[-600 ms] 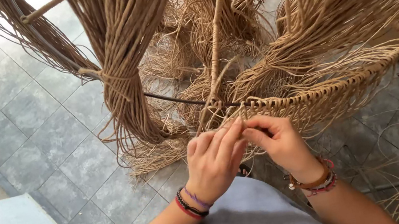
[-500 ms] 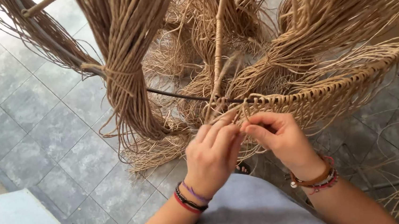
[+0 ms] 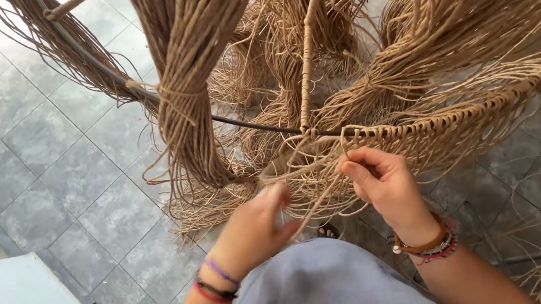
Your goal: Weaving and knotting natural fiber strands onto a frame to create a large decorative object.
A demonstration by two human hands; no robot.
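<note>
Both hands (image 3: 323, 202) pinch loose strands (image 3: 305, 186) just below wrapped rim (image 3: 455, 119).

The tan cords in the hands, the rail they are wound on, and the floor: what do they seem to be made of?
Tan cords: probably twisted paper or plant-fibre cord, matte, with a faint twist showing. Rail: hidden under tight wrapping; the bare dark rod beside it looks like thin metal. Floor: grey stone-look tiles with a slight sheen, pale grout lines visible.

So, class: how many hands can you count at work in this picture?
2. The left hand pulls strands below the woven frame; the right hand pinches strands at its edge. No others show.
</note>
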